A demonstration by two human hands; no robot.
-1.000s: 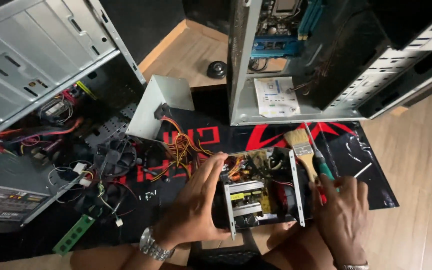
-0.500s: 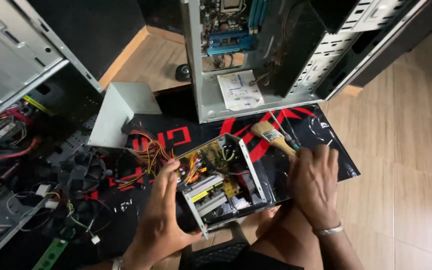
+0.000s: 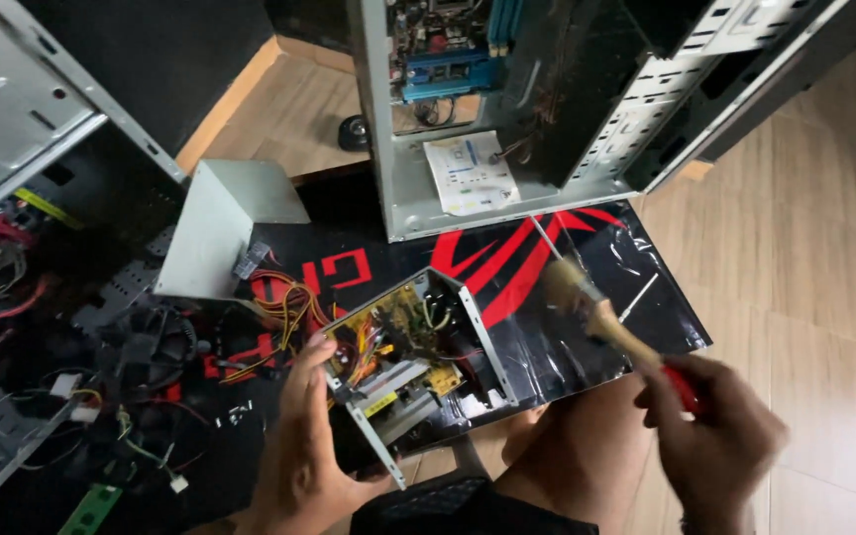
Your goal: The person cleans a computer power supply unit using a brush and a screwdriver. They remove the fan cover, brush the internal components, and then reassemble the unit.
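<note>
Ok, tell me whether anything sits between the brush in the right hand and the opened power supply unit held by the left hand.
Nothing visible does. The brush, held in the right hand, is raised just right of the opened power supply unit, which the left hand grips by its left side. Between bristles and the unit's open top shows only the black mat.

The mat point(image 3: 587, 297) on the floor is black and shiny, with a big red curved pattern and red letters. The open power supply point(image 3: 418, 362) has a grey metal case, a yellow-brown board inside, and wires point(image 3: 284, 312) in orange, yellow and red. The brush point(image 3: 596, 312) has pale bristles, a light wooden neck and a red handle. The computer case point(image 3: 507, 109) is silver-grey with blue parts and a white sticker. The floor point(image 3: 814, 277) is light brown wood.
</note>
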